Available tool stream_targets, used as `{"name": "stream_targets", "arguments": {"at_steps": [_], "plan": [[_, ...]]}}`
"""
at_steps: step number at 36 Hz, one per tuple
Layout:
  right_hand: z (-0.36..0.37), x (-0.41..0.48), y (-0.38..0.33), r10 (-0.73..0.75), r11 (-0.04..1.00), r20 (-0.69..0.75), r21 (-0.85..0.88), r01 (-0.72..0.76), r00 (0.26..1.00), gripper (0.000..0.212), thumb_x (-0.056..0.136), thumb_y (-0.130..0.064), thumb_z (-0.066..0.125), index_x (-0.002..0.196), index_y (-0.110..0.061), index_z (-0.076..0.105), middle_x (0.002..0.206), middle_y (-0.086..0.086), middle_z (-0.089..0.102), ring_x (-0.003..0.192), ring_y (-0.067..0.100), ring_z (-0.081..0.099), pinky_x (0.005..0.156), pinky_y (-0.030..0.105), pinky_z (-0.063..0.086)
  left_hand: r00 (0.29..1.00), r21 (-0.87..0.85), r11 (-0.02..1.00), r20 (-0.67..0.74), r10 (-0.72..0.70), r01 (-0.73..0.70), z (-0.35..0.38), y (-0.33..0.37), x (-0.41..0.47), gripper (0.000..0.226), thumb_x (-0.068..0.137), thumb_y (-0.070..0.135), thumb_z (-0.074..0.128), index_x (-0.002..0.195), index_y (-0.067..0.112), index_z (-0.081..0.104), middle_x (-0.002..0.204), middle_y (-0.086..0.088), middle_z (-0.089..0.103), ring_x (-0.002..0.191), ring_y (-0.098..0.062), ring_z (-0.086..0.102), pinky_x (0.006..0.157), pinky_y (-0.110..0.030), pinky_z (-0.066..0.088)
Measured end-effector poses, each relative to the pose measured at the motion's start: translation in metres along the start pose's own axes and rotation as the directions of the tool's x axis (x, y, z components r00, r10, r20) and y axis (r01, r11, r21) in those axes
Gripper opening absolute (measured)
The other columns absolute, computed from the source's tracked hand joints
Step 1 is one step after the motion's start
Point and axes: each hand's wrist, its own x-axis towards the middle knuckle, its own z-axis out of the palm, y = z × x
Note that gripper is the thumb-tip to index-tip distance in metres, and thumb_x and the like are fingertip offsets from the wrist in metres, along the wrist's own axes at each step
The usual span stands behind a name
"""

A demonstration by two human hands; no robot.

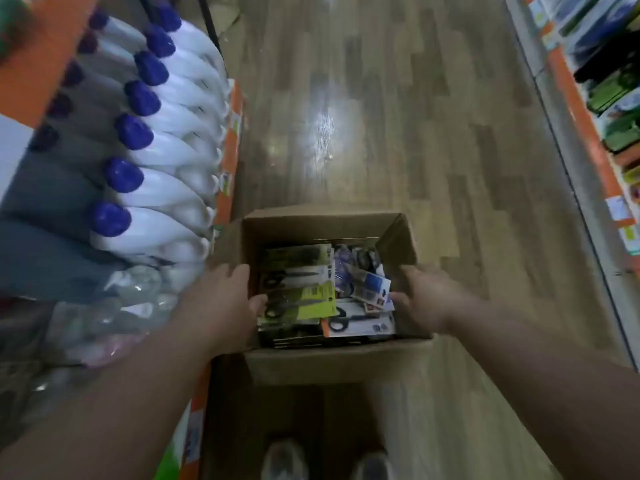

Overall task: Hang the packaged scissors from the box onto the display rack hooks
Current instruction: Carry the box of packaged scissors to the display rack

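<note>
Barely started I reckon: box full of scissors, no rack in sight. Left hand and right hand each grip a box wall

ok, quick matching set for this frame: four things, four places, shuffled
Things:
1 left hand
2 right hand
3 bottles
4 scissor packs

Places:
A inside the box
B gripping the box's right wall
C on the shelf at the left
D gripping the box's left wall

Pairs: 1-D, 2-B, 3-C, 4-A
</note>
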Motion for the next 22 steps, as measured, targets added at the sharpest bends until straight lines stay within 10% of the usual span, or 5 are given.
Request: {"name": "stream_targets", "arguments": {"at_steps": [12,22], "plan": [[0.078,0.102,0.028,0.121,0.993,-0.12,0.031,-0.118,0.985,0.051,0.1,-0.043,0.043,0.146,-0.021,0.035,0.165,0.01,-0.004,0.151,0.033,0.003,0.115,0.05,0.029,0.988,-0.105,0.983,0.06,-0.142,0.148,0.094,0.0,0.086,0.065,0.103,0.047,0.042,0.159,0.025,0.016,0.165,-0.019,-0.005,0.152,-0.038,0.01,0.119,-0.045,0.024],[0.089,0.131,0.033,0.108,0.994,-0.195,0.029,-0.105,0.975,0.047,0.1,-0.043,0.046,0.14,-0.018,0.042,0.165,0.014,-0.002,0.151,0.033,0.003,0.114,0.05,0.029,0.987,-0.098,0.982,0.024,-0.16,0.161,0.103,0.006,0.109,0.056,0.104,0.043,0.042,0.153,0.022,0.024,0.165,-0.021,-0.006,0.152,-0.038,0.007,0.116,-0.047,0.029]]}}
